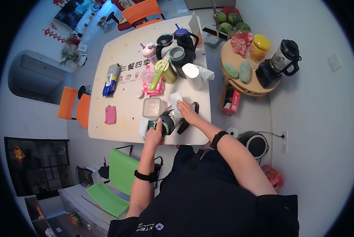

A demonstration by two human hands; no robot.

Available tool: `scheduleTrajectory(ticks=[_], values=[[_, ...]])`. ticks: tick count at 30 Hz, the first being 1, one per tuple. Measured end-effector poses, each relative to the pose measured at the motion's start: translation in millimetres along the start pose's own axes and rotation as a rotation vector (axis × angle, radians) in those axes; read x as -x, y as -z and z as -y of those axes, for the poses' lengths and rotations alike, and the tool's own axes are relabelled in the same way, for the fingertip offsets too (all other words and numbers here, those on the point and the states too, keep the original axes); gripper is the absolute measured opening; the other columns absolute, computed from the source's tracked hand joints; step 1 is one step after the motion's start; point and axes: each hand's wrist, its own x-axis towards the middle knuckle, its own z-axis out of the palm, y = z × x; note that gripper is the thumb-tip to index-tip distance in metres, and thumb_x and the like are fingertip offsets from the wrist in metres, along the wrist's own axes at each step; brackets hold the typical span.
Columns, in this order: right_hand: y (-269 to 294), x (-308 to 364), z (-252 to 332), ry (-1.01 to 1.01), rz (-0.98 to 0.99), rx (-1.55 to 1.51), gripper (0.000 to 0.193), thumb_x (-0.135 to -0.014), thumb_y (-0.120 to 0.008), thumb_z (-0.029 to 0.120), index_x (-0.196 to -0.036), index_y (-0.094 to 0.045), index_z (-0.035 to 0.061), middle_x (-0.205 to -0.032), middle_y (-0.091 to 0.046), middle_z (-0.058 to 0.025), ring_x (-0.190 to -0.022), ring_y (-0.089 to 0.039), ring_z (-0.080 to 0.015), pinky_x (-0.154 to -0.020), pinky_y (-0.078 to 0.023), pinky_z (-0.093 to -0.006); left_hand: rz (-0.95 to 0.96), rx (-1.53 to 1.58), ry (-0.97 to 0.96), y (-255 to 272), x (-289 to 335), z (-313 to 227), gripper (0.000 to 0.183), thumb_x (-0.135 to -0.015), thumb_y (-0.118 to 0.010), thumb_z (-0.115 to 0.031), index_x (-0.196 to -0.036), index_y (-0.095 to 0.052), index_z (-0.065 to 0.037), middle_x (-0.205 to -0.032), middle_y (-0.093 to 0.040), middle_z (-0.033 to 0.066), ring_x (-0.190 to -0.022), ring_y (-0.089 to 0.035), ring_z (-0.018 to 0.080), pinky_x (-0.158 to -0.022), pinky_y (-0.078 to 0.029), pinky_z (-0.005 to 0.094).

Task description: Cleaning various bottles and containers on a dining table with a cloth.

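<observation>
Near the table's front edge a clear jug with a dark collar [166,125] and a black handle [183,125] lies tilted on its side. My left hand [154,134] is closed around the collar end, thumb on top. A white tissue [176,99] is under the fingers of my right hand [188,113], which is pressed on it by the far side of the jug. How firmly those fingers hold the tissue is partly hidden. Beyond the left hand sits a clear square container [153,108]. A small white packet [143,129] lies left of that hand.
Bottles, a green tumbler [170,73], a white cylinder [192,76] and a dark kettle [185,39] crowd the table's far right. A pink cloth [110,114] and a blue pack [111,80] lie left. A round side table [240,85] holds a blender [278,63].
</observation>
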Motion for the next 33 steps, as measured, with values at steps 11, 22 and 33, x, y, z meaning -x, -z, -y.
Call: scheduleTrajectory(ticks=[11, 22, 33], values=[[47.1, 58.3, 99.3, 0.114, -0.049, -0.354, 0.030, -0.089, -0.048, 0.007, -0.118, -0.056, 0.0064, -0.119, -0.056, -0.0148, -0.108, -0.055, -0.0272, -0.091, -0.042, -0.0343, 0.233, 0.180, 0.137, 10.4, -16.9, 12.2, 0.092, -0.082, -0.030, -0.073, -0.069, -0.056, 0.014, -0.053, -0.056, 0.0217, -0.050, -0.062, 0.0321, -0.046, -0.054, 0.0359], [13.2, 66.8, 98.1, 0.205, 0.014, -0.058, 0.060, -0.092, -0.047, 0.025, -0.144, -0.022, 0.0103, -0.146, -0.022, -0.0189, -0.139, -0.013, -0.0329, -0.111, -0.012, -0.0496, 0.111, 0.447, -0.154, -12.6, -8.2, 4.7, 0.069, -0.089, -0.052, -0.047, -0.139, -0.025, -0.010, -0.124, -0.045, 0.0210, -0.099, -0.056, 0.0251, -0.063, -0.054, 0.0388], [12.1, 59.0, 77.8, 0.145, 0.019, -0.101, 0.050, -0.096, -0.037, 0.034, -0.140, -0.029, 0.0130, -0.140, -0.033, -0.0181, -0.134, -0.025, -0.0349, -0.110, -0.017, -0.0482, 0.114, 0.540, -0.172, -6.6, 10.3, -0.8, 0.041, -0.091, -0.052, -0.035, -0.114, -0.044, -0.002, -0.077, -0.057, 0.0106, -0.045, -0.056, 0.0184, -0.036, -0.044, 0.0259]])
